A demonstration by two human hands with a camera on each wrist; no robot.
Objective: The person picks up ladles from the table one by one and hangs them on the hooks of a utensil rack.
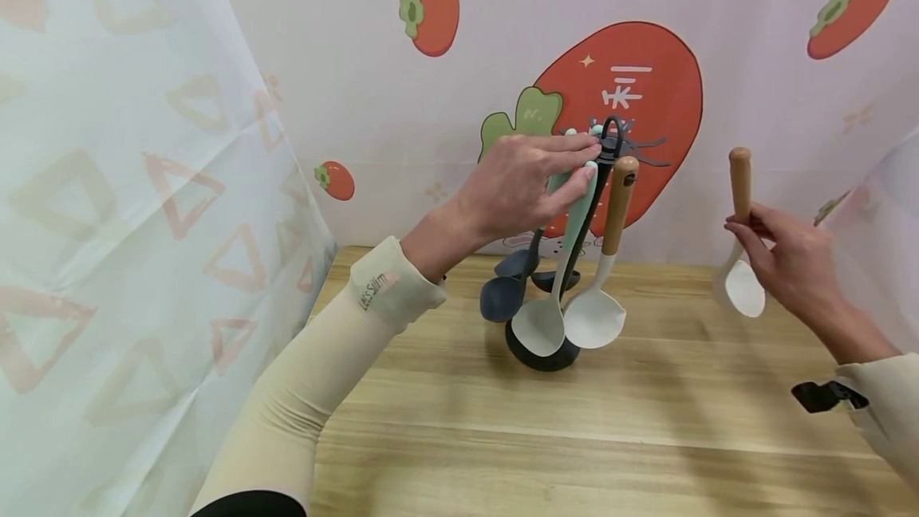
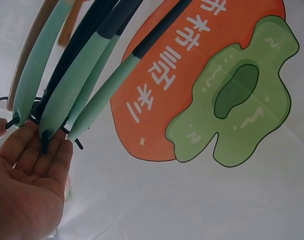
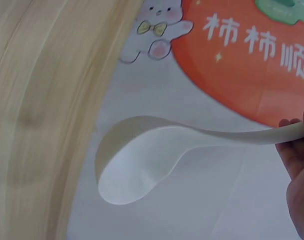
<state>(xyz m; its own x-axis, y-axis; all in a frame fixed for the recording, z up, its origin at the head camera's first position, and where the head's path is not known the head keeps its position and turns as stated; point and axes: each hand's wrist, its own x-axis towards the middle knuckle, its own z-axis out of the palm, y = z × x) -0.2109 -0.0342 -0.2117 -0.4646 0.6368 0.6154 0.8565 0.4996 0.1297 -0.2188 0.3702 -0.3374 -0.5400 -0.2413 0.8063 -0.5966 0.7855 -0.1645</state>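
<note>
My right hand (image 1: 797, 258) holds a white ladle (image 3: 137, 160) by the lower part of its wooden handle (image 1: 741, 182), away from the rack at the right. Its bowl hangs down. My left hand (image 1: 520, 182) reaches to the top of a dark utensil rack (image 1: 610, 151), its fingers extended at the hooks. In the left wrist view, the fingers (image 2: 39, 155) lie under the handle ends, with the thumb beside a mint handle (image 2: 34, 65). From the rack hang a pale ladle with a mint handle (image 1: 540, 325), a white ladle with a wooden handle (image 1: 596, 317) and several dark-headed utensils (image 1: 501, 299).
The rack's round black base (image 1: 542, 361) stands on a wooden table (image 1: 459, 445) near its back edge. A cloth backdrop (image 1: 373, 86) printed with persimmons rises behind, and another cloth (image 1: 129, 222) hangs along the left side.
</note>
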